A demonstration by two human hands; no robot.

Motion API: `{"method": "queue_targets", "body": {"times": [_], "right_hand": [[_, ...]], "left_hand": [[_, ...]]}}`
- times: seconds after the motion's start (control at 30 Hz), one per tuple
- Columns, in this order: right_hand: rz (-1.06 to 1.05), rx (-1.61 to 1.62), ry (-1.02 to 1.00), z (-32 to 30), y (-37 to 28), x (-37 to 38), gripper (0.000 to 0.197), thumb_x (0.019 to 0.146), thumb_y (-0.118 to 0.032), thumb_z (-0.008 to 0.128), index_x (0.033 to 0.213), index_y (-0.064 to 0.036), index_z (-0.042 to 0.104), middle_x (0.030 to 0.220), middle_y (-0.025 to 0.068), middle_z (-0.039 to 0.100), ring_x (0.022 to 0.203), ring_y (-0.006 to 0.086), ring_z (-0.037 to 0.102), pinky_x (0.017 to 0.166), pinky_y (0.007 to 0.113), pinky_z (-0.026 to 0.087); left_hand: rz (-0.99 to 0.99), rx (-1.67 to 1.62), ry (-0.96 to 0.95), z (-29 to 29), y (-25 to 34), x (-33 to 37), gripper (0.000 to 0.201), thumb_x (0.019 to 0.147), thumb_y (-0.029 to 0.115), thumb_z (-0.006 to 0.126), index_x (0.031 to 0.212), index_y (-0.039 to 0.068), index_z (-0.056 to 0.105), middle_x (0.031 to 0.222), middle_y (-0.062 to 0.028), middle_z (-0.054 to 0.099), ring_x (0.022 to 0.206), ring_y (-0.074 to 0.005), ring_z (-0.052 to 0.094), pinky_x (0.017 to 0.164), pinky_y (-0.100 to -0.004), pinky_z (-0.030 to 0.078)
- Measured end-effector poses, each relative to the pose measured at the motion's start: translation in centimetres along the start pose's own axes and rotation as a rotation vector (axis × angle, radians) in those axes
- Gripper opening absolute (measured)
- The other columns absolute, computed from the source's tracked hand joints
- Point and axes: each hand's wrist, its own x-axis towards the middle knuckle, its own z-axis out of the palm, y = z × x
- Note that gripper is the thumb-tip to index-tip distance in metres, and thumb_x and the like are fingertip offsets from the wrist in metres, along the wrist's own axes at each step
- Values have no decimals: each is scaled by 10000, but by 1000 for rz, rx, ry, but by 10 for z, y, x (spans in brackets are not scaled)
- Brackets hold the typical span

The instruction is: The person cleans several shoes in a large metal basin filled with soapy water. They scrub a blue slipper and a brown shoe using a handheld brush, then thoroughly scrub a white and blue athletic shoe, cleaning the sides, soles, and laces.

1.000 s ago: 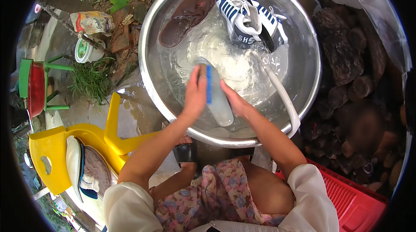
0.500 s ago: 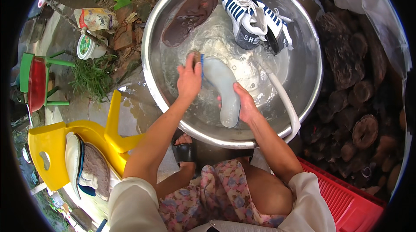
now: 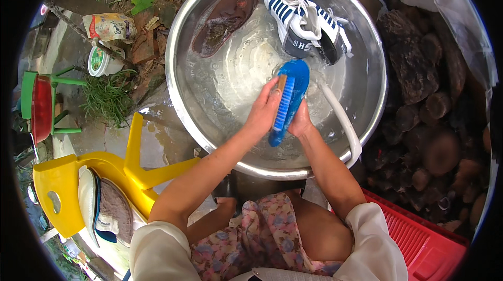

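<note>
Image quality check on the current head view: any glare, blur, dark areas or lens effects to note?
Head view: black corners from the fisheye lens; glare along the basin's rim and bright ripples in the water; the woodpile lies dark, with a smeared patch at right; the brush and blue insole look fairly crisp.

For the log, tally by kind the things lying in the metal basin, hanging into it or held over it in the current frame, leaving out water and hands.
White-and-navy sneakers: 2
Insole-shaped pieces, a brown one and a blue one: 2
Brush: 1
Pale hose: 1
Total: 6
</note>
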Motion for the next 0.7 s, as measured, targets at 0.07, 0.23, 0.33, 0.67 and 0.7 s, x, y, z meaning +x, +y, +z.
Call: {"method": "queue_targets", "body": {"times": [0.07, 0.23, 0.33, 0.67, 0.7], "right_hand": [[-26, -22, -52, 0, -8, -5, 658, 901, -651, 338, 1196, -104, 554, 1136, 114, 591, 1037, 252, 572, 928, 370, 452], [32, 290, -454, 7, 2, -12, 905, 814, -771, 326, 1388, -72, 356, 1323, 150, 476, 1203, 346, 470, 1013, 591, 340], [-52, 50, -310, 24, 18, -28, 877, 858, -739, 257, 1441, -84, 257, 1405, 150, 386, 1315, 344, 348, 1083, 484, 301], [142, -2, -226, 29, 14, -24, 895, 861, -738, 249, 1409, -32, 305, 1359, 163, 440, 1243, 304, 447, 1014, 499, 385], [137, -1, -222, 25, 13, -26, 895, 861, -738, 249, 1409, -32, 305, 1359, 163, 440, 1243, 304, 447, 1014, 499, 385]], "left_hand": [[14, 29, 15, -1, 3, -2, 485, 952, 298, 494, 1395, 143, 373, 1194, -174, 504, 959, -251, 574, 827, -371, 469], [455, 1065, -64, 17, -17, -46, 448, 903, 310, 547, 1338, 282, 440, 982, -175, 470, 796, -370, 579, 678, -410, 506], [406, 1244, 37, -2, -20, -18, 456, 875, 322, 568, 1316, 283, 460, 982, -185, 467, 793, -389, 582, 620, -462, 505], [161, 1412, 337, -29, 13, 37, 482, 918, 400, 442, 1384, 323, 346, 1097, -221, 477, 914, -419, 588, 776, -483, 495], [54, 1264, 358, -28, 18, 35, 462, 926, 371, 455, 1371, 287, 361, 1103, -229, 473, 899, -431, 586, 770, -492, 489]]}}
